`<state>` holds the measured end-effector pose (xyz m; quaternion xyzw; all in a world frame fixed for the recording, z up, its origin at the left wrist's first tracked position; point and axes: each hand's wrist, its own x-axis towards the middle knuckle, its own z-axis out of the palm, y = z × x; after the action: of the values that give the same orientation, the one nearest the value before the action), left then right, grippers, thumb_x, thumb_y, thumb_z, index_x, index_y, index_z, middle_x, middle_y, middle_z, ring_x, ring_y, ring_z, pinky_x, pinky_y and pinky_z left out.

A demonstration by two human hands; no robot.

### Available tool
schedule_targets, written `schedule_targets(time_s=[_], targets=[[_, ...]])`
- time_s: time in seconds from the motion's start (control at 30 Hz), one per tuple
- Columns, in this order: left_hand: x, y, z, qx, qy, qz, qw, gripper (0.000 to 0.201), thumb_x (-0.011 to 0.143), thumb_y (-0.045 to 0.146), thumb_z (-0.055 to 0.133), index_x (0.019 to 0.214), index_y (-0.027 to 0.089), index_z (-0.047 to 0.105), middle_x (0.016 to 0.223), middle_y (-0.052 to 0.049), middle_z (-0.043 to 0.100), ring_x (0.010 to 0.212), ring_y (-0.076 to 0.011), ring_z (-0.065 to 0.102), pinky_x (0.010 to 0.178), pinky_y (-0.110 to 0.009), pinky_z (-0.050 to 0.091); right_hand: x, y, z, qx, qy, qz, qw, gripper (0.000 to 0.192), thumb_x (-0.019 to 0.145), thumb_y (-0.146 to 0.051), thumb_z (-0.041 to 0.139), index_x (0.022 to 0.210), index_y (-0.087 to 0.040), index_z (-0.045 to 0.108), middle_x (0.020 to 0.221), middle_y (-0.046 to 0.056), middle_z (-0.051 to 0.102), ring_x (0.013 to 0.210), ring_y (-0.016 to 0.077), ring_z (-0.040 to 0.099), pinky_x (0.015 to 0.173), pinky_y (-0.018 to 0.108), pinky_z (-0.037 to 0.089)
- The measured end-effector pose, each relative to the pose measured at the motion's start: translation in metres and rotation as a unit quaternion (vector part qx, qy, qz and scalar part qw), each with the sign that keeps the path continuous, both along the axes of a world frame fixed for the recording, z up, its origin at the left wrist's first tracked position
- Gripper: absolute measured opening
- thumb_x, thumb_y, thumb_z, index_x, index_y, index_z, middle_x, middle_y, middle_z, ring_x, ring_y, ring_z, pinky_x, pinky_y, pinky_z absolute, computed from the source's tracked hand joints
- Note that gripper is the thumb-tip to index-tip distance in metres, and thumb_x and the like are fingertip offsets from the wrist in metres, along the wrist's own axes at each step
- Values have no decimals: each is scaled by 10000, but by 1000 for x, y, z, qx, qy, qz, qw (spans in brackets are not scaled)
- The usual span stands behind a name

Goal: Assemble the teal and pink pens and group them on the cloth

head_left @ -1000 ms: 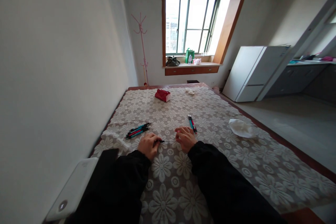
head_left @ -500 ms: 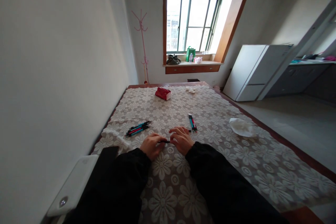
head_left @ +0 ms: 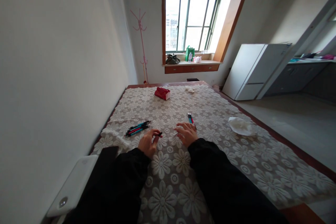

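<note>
My left hand (head_left: 149, 142) pinches a small black pen part (head_left: 160, 134) between thumb and fingers, just above the tablecloth. To its right, my right hand (head_left: 187, 133) is apart from it, fingers curled toward the left. A pale, thin bit shows at its fingertips, too small to make out. Beyond the left hand lies a bundle of blue, red and black pens (head_left: 137, 128). Two more pens (head_left: 191, 118), one blue and one red, lie behind the right hand, which partly covers them.
A floral lace tablecloth (head_left: 162, 196) covers the table. Farther back are a red tissue pack (head_left: 162, 93) and a crumpled white scrap (head_left: 190, 90). White tissue (head_left: 241, 126) lies at right. A white device (head_left: 73, 185) and a dark flat object (head_left: 106, 157) sit left, by the wall.
My hands have drawn apart; the black piece that lay between them stays in the left. The right hand has shifted slightly right and away from me, now covering part of the two pens.
</note>
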<state>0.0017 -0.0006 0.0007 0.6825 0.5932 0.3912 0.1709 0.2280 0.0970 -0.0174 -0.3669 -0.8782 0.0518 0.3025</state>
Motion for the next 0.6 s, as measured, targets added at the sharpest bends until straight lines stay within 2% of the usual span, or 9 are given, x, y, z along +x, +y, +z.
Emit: schedule_targets(time_s=[0.17, 0.3, 0.4, 0.6], targets=[[-1, -1, 1, -12, 63, -33, 997, 318, 862, 163, 459, 1149, 252, 564, 904, -15, 719, 934, -191, 631, 860, -334, 471, -3, -2, -4, 4, -27, 10, 1000, 113, 793, -156, 643, 803, -265, 673, 1187, 9, 625, 1173, 243, 477, 1030, 454, 227], [-1, -1, 1, -16, 116, -35, 992, 333, 850, 172, 473, 1132, 262, 624, 994, -21, 710, 961, -198, 616, 858, -319, 468, -4, -4, 4, -5, -1, 14, 1000, 109, 849, -135, 565, 843, -230, 618, 967, 30, 676, 977, 198, 566, 938, 383, 306], [0, -1, 3, -21, 136, -33, 990, 307, 852, 191, 481, 1095, 265, 653, 1032, -16, 711, 965, -194, 617, 861, -304, 463, -4, -4, 4, -25, 4, 33, 999, 93, 869, -139, 526, 848, -209, 584, 810, 23, 660, 813, 178, 586, 840, 336, 356], [1, -2, 5, -29, 143, -24, 989, 295, 839, 195, 494, 1074, 256, 660, 1027, -10, 714, 949, -188, 622, 847, -291, 465, -6, -4, 1, -38, 48, 68, 996, 88, 874, -137, 491, 862, -205, 546, 835, 36, 647, 789, 178, 590, 765, 299, 402]])
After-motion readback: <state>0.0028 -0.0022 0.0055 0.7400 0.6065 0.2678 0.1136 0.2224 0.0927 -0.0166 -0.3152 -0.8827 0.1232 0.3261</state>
